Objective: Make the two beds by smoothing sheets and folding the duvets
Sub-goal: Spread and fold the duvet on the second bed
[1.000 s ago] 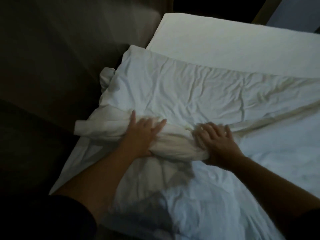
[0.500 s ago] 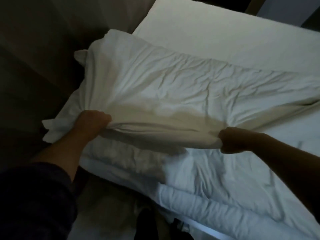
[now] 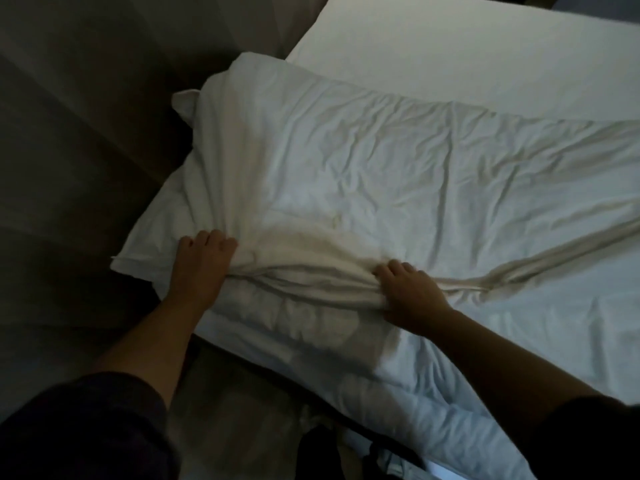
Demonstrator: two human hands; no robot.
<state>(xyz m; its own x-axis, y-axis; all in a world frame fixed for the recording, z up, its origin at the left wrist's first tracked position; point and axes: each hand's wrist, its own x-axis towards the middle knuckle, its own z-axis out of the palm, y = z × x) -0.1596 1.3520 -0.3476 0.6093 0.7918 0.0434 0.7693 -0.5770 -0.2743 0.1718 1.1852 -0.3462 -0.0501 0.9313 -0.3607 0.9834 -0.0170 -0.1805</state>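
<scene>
Fingers of left hand (image 3: pixel 202 265) clamped on bunched edge of duvet (image 3: pixel 381 174), right hand (image 3: pixel 412 292) gripping same fold, duvet spread beyond

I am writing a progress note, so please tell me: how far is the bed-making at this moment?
Done: the sheet at the far end lies smooth. In hand: the left hand and right hand both grip the bunched near edge of the duvet, which is folded over but wrinkled. To do: flatten that fold and its creases. No second bed is in view, so its state cannot be judged.
</scene>
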